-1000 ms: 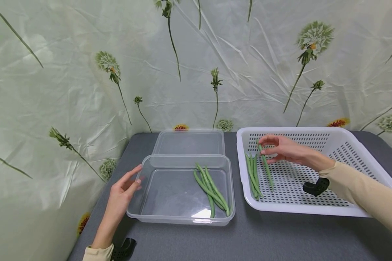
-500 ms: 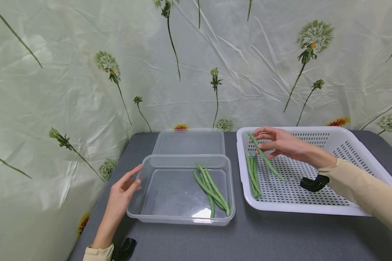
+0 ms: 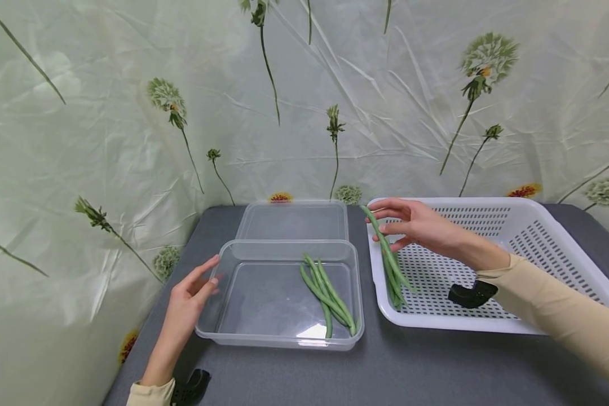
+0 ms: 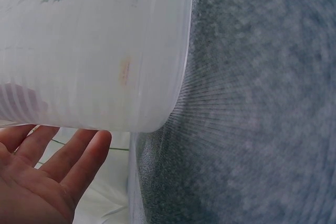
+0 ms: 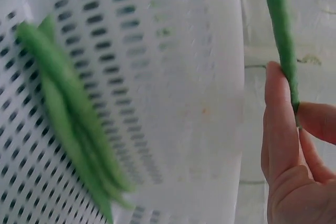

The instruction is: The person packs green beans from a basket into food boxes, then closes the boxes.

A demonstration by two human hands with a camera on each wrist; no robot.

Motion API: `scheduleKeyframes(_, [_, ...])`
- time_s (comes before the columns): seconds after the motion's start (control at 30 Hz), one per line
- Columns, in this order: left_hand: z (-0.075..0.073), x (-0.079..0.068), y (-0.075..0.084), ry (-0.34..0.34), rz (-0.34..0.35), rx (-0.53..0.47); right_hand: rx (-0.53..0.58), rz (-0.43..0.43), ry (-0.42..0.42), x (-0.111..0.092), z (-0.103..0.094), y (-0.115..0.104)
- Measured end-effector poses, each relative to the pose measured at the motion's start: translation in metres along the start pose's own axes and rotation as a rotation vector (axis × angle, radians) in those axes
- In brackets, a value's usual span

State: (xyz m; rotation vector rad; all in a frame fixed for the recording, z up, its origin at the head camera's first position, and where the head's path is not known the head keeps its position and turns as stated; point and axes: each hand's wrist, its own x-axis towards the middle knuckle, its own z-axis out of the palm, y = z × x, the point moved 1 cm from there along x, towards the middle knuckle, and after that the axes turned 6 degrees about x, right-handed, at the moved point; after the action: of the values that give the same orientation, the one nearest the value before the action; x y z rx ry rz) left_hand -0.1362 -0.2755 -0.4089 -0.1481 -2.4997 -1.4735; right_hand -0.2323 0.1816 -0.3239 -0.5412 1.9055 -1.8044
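"From the head view, what is in front of us?"

"A person's bare hands over a grey cloth-covered table (image 3: pixel 279 379). The left hand (image 3: pixel 184 304) stands at the left wall of a clear plastic box (image 3: pixel 279 341), fingers spread and nearly straight. A small bunch of green beans (image 3: pixel 335 301) lies inside, toward the box's right side. Behind is what looks like its lid (image 3: pixel 291 221). The right hand (image 3: pixel 428 228) is at the left end of a white perforated basket (image 3: pixel 462 324), with one green bean (image 3: pixel 385 243) slanting from its fingers above a few loose beans (image 3: pixel 393 290)."

"And from the left wrist?"

"Long, relaxed fingers at the box's side, curled round nothing. I can't tell how hard they press. A light, flat touch seems right: enough to steady the box without pushing it."

"The right wrist?"

"Thumb and fingertips meet in a pinch on the single bean near one end; its length runs out of view. The loose beans lie along the basket's perforated floor."

"What makes for good handling here?"

"I'd say a gentle pinch, so the bean doesn't bruise, and enough height that its trailing end clears the loose beans and the basket's rim."
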Motion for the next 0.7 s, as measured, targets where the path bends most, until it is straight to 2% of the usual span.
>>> scheduleKeyframes(0.17, [-0.001, 0.000, 0.000, 0.000, -0.001, 0.003, 0.014, -0.013, 0.004, 0.009, 0.015, 0.000])
scheduleKeyframes(0.43, [-0.002, 0.001, 0.001, 0.005, -0.002, -0.003, 0.044, 0.012, 0.009, 0.021, 0.035, 0.004])
scheduleKeyframes(0.7, [-0.001, -0.001, 0.000, -0.004, -0.002, -0.004, 0.019, 0.046, -0.034, 0.027, 0.053, 0.006])
